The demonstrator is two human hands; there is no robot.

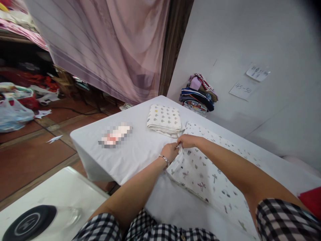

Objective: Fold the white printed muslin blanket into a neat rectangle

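A long white cloth with small grey and brown prints (208,164) lies in layers on the white-covered table (135,160). At its left end, my left hand (171,152), with a bracelet at the wrist, is closed on the cloth's edge. My right hand (187,141) pinches the same edge right beside it, and the two hands almost touch. Just beyond them sits a folded white cloth with grey tree-like prints (164,118), apart from my fingers. The fingertips are partly hidden by the cloth and by each other.
A pixelated, blurred item (115,135) lies on the table's left part. Stacked folded fabrics (198,95) stand against the wall behind the table. At lower left, a white surface (67,187) bears a jar with a black lid (30,222). A pink curtain (120,43) hangs behind.
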